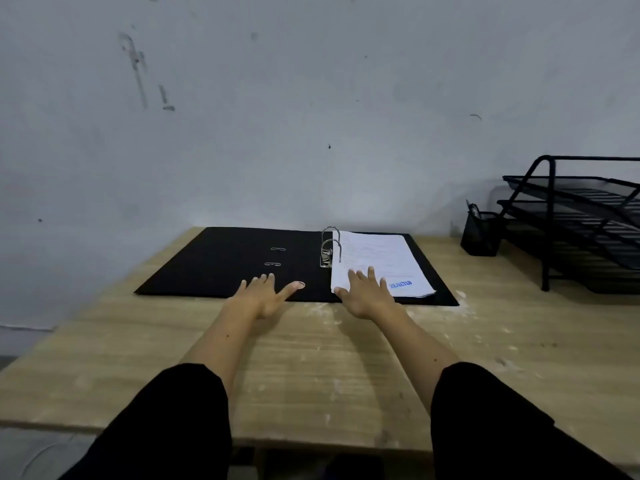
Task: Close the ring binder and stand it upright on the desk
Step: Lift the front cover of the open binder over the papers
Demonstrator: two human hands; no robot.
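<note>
A black ring binder lies open and flat on the wooden desk, close to the wall. Its two metal rings stand up at the spine. A stack of white paper with a blue stamp lies on the right half. My left hand rests with fingers spread at the near edge of the bare left cover. My right hand lies flat, fingers apart, on the near left corner of the paper. Neither hand grips anything.
A black mesh pen cup stands at the back right of the desk. Beside it, a black wire letter tray rack fills the right edge. A grey scuffed wall rises directly behind the binder.
</note>
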